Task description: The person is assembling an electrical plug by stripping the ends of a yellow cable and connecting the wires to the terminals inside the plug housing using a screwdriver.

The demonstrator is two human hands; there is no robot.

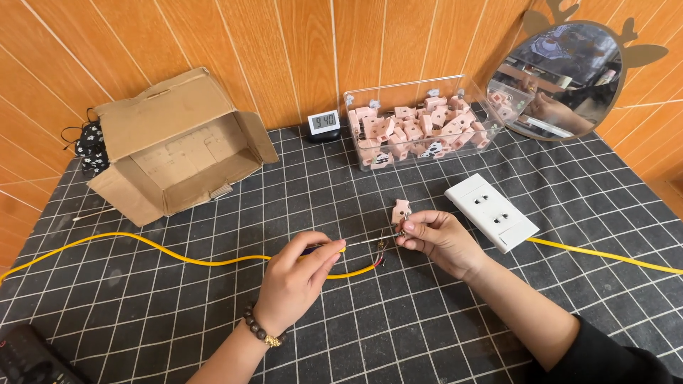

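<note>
My left hand (297,279) grips a small screwdriver (353,245) whose thin shaft points right toward a small pink plug-like part (400,211). My right hand (440,240) pinches that pink part from below and holds it just above the table. A yellow cable (163,249) snakes in from the left, and its stripped end with red and dark wires (381,260) lies between my two hands. A beaded bracelet (262,333) is on my left wrist.
A white two-socket power strip (491,210) with its own yellow cable (605,254) lies right of my hands. Behind stand a clear box of several pink parts (415,128), a small digital clock (322,122), an open cardboard box (174,142), and a mirror (562,75). A dark remote (28,359) sits at bottom left.
</note>
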